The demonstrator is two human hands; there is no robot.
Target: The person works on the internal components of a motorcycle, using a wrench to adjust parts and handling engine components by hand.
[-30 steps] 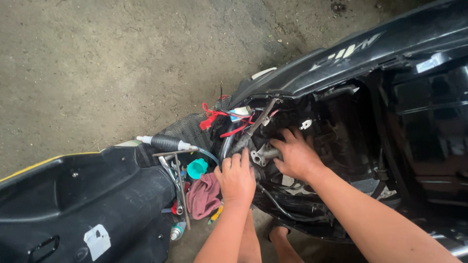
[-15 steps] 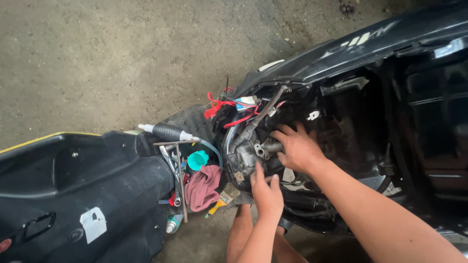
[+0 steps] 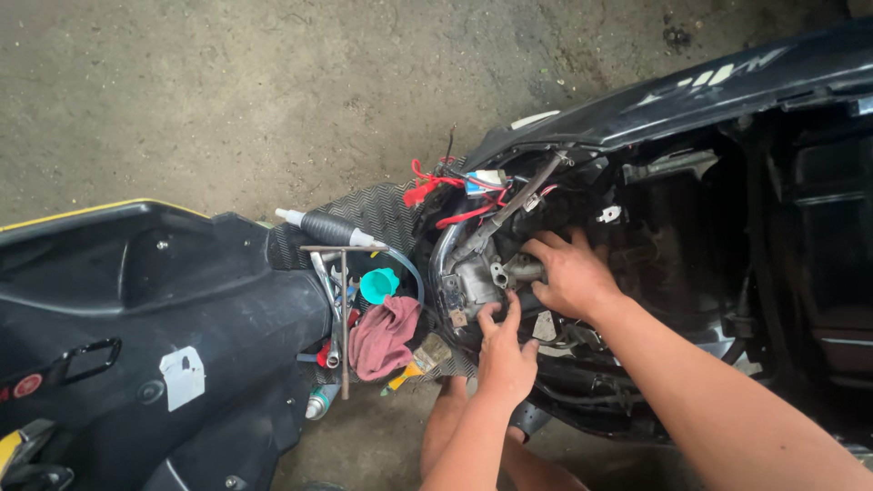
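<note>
I look down into an opened black scooter (image 3: 691, 91) with its body panels off. My right hand (image 3: 568, 273) rests on a grey metal engine part (image 3: 482, 268) inside the frame, fingers spread over a fitting. My left hand (image 3: 505, 350) comes up from below and touches the lower edge of the same part with its fingertips. Neither hand clearly holds a tool. Red and blue wires (image 3: 455, 191) hang just above the metal part.
A black body panel (image 3: 136, 318) lies at the left. On the footboard mat sit a T-handle wrench (image 3: 343, 300), a teal funnel (image 3: 377, 285), a pink rag (image 3: 382, 336) and a black-and-white hand pump (image 3: 327, 227). Bare concrete floor (image 3: 227, 91) lies beyond.
My left hand dropped from the left side of the metal part to its underside. The right hand stayed on the part. The view shifted slightly.
</note>
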